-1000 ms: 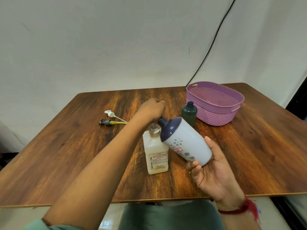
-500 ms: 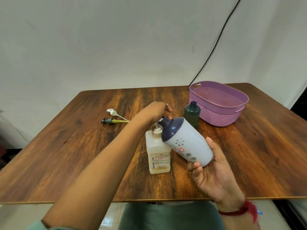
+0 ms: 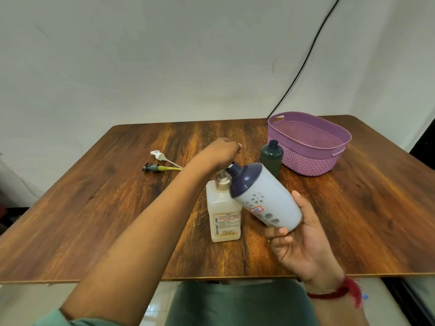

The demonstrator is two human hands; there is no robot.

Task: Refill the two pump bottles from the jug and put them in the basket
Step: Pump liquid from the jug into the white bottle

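Gripping the tilted jug (image 3: 268, 198), the right hand (image 3: 303, 250) holds its spout at the neck of the pale pump bottle (image 3: 224, 217) standing on the table (image 3: 106, 208). The left hand (image 3: 219, 154) curls over that neck; whether it grips anything is hidden.

**What the hands and the jug are hiding**

The left hand (image 3: 219, 152) is curling over the neck of the jug (image 3: 266, 196), so its fingertips and whatever they are gripping are sitting out of sight. The jug is covering the right shoulder of the clear bottle (image 3: 223, 208) and the lower left of the green bottle (image 3: 271, 156). Most of the right hand (image 3: 303, 243)'s fingers are lying behind the jug's base. The label (image 3: 227, 223)'s fine print is showing too small to read. Both forearms are running off the bottom of the frame, and the surface (image 3: 94, 208) is being cut off at the left and right edges.
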